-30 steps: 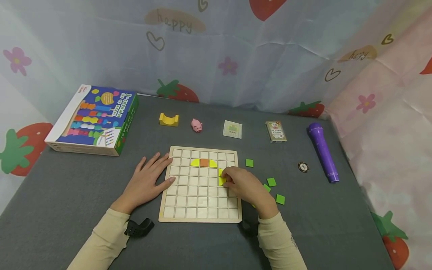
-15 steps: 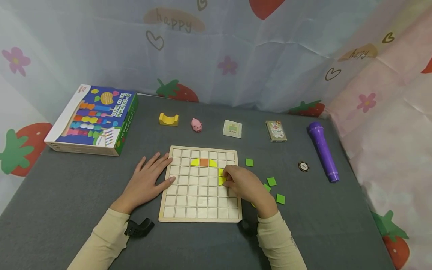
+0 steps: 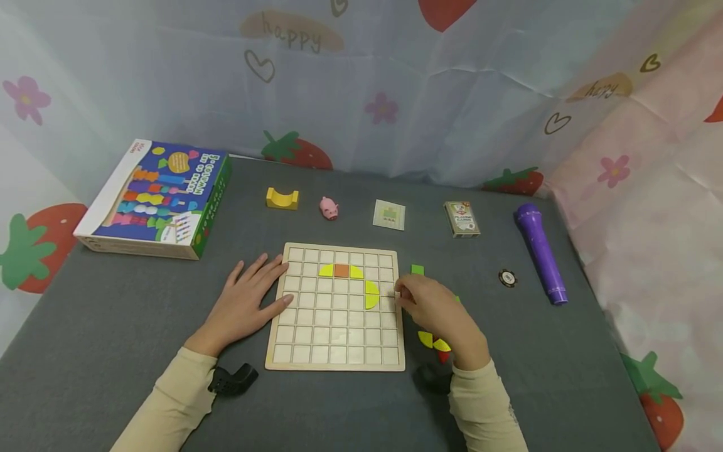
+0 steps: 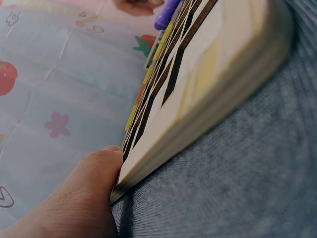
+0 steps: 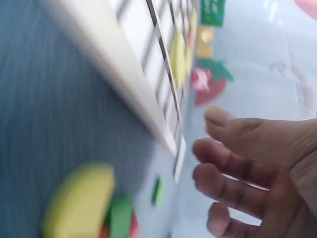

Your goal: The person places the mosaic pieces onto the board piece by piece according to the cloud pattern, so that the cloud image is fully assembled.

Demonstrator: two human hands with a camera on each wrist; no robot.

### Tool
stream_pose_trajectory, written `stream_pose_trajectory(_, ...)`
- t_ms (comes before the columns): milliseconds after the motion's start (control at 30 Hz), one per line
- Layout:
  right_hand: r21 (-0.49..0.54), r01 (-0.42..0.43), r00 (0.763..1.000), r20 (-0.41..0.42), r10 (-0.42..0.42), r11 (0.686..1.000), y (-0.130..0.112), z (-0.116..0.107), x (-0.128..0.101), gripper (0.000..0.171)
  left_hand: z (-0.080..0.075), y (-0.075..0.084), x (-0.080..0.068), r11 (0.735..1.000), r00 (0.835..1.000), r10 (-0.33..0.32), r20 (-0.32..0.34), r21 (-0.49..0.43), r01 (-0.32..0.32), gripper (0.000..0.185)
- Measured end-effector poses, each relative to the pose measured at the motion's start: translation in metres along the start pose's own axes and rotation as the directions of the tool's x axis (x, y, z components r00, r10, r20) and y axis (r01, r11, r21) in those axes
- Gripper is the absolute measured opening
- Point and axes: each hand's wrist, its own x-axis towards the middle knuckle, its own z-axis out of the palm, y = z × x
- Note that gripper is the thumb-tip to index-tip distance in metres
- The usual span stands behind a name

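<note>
Four pieces sit in the grid board (image 3: 336, 307): two yellow quarters flanking an orange square, a yellow half-circle (image 3: 371, 294) below; most cells stay bare; the left hand (image 3: 246, 304) rests flat on the board's edge; the right hand (image 3: 437, 311), fingers loosely apart and empty, hovers over loose pieces (image 3: 433, 342) on the worktop.

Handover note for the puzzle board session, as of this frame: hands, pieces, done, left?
Left hand: flat, fingers straight, resting on the left edge of the wooden grid board; no grip on anything.
Right hand: at the board's right edge, fingers loosely curled, holding nothing that shows.
On the board: a yellow-orange-yellow arch in the second row, and a yellow half-circle just below it on the right.
Off the board, right side: a green square and loose yellow pieces, with more tiles partly hidden by the hand.
Left: most cells are unfilled.
</note>
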Motion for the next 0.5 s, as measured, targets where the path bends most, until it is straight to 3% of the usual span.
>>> stream_pose_trajectory(300, 0.037, -0.126, 0.991, 0.037, 0.125, 0.991, 0.041, -0.011, -0.044, 0.015, 0.000, -0.001, 0.001, 1.000, 1.000, 0.010, -0.006, -0.004, -0.010, 0.071)
stream_pose_trajectory(500, 0.057, -0.055, 0.997, 0.059, 0.052, 0.997, 0.043, 0.003, -0.059, 0.018, 0.003, -0.002, 0.000, 1.000, 1.000, 0.019, -0.008, -0.013, -0.019, 0.070)
